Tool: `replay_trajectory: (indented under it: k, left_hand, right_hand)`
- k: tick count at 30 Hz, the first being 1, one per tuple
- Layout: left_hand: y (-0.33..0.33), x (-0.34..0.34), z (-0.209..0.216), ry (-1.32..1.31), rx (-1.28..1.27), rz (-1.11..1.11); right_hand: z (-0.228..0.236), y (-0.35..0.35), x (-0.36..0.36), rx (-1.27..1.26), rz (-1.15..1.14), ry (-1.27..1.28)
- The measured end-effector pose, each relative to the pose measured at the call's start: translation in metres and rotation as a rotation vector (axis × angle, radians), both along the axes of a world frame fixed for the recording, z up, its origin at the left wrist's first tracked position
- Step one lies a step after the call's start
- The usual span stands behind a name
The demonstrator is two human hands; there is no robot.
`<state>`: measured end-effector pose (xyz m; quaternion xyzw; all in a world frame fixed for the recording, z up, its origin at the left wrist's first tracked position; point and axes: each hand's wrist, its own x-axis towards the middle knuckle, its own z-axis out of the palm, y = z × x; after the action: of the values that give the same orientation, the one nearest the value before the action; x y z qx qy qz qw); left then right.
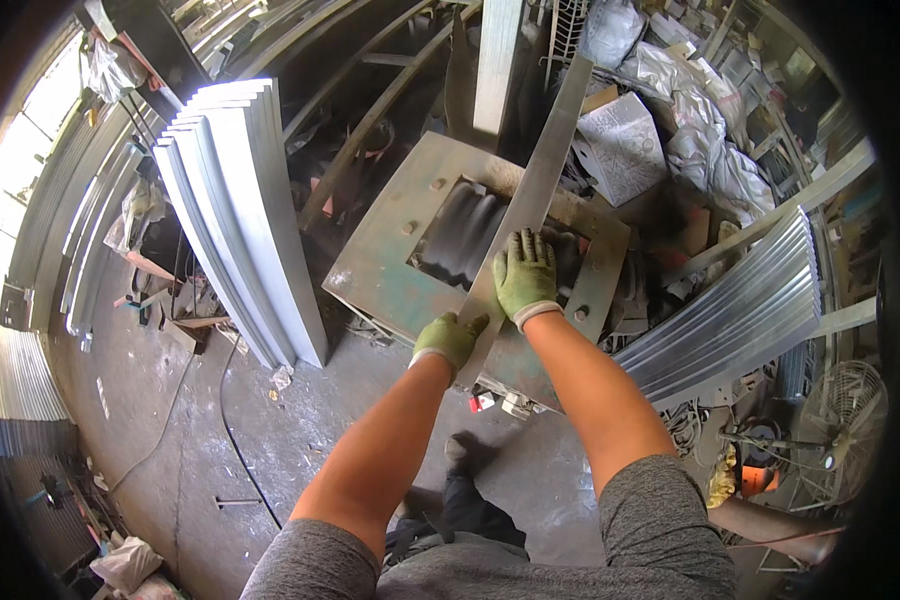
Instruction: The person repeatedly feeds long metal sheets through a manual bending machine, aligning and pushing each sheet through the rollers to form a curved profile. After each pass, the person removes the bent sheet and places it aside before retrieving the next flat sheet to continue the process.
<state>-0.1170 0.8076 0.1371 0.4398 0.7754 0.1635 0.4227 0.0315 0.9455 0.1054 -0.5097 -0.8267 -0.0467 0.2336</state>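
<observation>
A long, flat-faced metal bar (543,160) lies slantwise over a bench-like machine (378,262) with a worn metal top. In the machine's rectangular opening shows a dark, ridged roller (460,232), partly covered by the bar. My left hand (448,340), in a green glove, is closed round the bar near its close end. Farther up, my right hand (526,272), gloved the same way, presses flat on the bar with its fingers stretched out. The bar's underside is hidden, so I cannot tell how it touches the roller.
Long silvery metal profiles (240,200) stand in a stack to the left. More profiles (740,310) lean at the right, near a fan (842,425). A pale post (497,70) rises behind the machine. Dark cable (232,430) runs over the floor at left.
</observation>
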Motion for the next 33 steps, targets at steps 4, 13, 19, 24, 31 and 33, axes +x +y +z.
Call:
replay_trajectory:
  k: [4,13,19,24,31,33]
  left_hand:
    - [0.033,0.007,0.006,0.005,-0.008,-0.006]
    - [0.041,0.018,0.017,-0.147,-0.017,0.026]
    - [-0.009,0.004,0.02,-0.188,-0.001,0.036]
    - [-0.059,-0.004,0.019,-0.139,0.071,-0.071]
    - [-0.137,-0.018,0.009,-0.098,-0.013,-0.145]
    - [-0.141,-0.021,0.008,0.013,0.019,-0.332]
  right_hand:
    - [0.0,0.035,0.008,0.043,-0.003,-0.123]
    - [-0.002,0.059,0.022,0.126,0.05,-0.158]
    - [-0.003,0.013,0.016,-0.004,0.011,-0.237]
    - [-0.004,-0.038,0.005,-0.007,-0.011,-0.297]
    - [-0.025,-0.12,-0.009,0.036,-0.016,-0.287]
    - [-0.026,-0.125,-0.015,-0.017,-0.05,-0.289]
